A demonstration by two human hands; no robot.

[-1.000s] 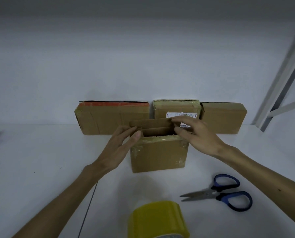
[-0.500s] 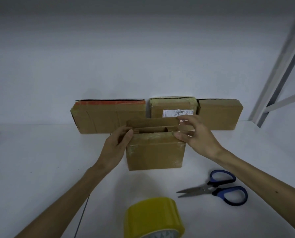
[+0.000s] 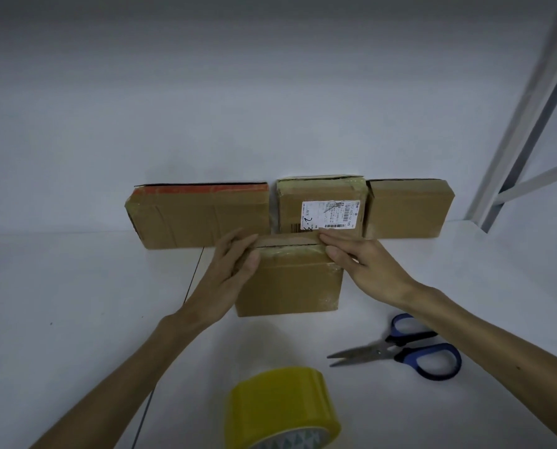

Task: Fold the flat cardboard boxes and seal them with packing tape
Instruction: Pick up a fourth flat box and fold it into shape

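Observation:
A small brown cardboard box (image 3: 288,283) stands on the white table (image 3: 76,303) in front of me, its top flaps pressed down with a thin dark seam between them. My left hand (image 3: 235,265) lies flat against the box's upper left corner, fingers straight. On the upper right corner rests my right hand (image 3: 359,262), fingers extended over the flaps. A roll of yellow packing tape (image 3: 282,406) stands near the front edge. Blue-handled scissors (image 3: 403,350) lie to the right of it.
Three more cardboard boxes line the wall behind: a wide one with a red strip (image 3: 201,215), a middle one with a white label (image 3: 322,205), and a plain one (image 3: 406,209). A metal rack frame (image 3: 530,124) rises at the right.
The raised top flaps have been folded down flat. Both hands moved from the flap edges onto the box's top corners, and the box sits lower and closer to me.

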